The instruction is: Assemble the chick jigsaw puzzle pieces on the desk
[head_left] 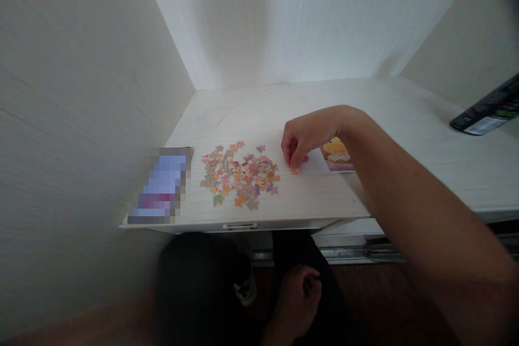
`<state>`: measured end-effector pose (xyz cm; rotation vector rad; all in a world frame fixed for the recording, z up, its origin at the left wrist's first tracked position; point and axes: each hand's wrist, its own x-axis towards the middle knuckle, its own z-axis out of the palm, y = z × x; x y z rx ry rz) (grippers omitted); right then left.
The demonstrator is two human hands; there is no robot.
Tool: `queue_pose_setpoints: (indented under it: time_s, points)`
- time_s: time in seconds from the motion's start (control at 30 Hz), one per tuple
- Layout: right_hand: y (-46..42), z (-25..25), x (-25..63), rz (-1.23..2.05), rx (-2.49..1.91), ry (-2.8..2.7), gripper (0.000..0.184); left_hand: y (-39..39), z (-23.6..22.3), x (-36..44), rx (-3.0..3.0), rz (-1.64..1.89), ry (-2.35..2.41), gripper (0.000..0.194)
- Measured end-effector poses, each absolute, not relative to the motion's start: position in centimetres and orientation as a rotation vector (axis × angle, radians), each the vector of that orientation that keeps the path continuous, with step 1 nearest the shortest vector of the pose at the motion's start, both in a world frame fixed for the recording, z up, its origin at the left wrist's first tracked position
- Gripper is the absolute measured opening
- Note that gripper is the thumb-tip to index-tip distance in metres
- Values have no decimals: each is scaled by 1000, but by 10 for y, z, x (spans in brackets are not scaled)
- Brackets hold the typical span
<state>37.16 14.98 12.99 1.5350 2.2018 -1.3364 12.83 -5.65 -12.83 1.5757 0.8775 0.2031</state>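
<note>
My right hand [302, 138] reaches in over the white surface, its thumb and fingers pinched on a small pinkish-orange puzzle piece [295, 171]. That piece is at the left edge of a white sheet or card [314, 164]. Beyond my fingers, partly covered by my wrist, is a printed picture [337, 154] in yellow and purple. To the left of the hand lies a loose heap of puzzle pieces [243, 175] in pink, orange, purple and grey. Down on my dark-trousered leg rests my left hand [299, 300], fingers curled in, with nothing visible in it.
A phone-like flat device [162, 186], blurred out, lies at the left end of the shelf [251, 113]. White panels enclose the left and back. At the far right stands a dark bottle or can [486, 108]. A drawer handle [240, 226] is on the front edge.
</note>
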Motion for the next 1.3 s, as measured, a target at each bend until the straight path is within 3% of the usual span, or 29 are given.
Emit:
queue_pose_setpoints:
  time_s: [0.67,0.87,0.97,1.2,1.3]
  points:
    - [152,128,379,-1189,1522,2332,24,-62,-142,124,1691,78,877,23]
    - [152,129,377,-1243,1524,2344,36,-60,-141,127,1684,64,890,23]
    - [151,134,392,-1242,1693,2379,43,-62,-140,128,1688,52,889,24]
    - [149,128,436,-1232,2217,2457,27,-64,-142,129,1722,48,875,24]
    - [157,118,441,-1047,2329,2480,24,-63,-143,129,1722,50,865,24]
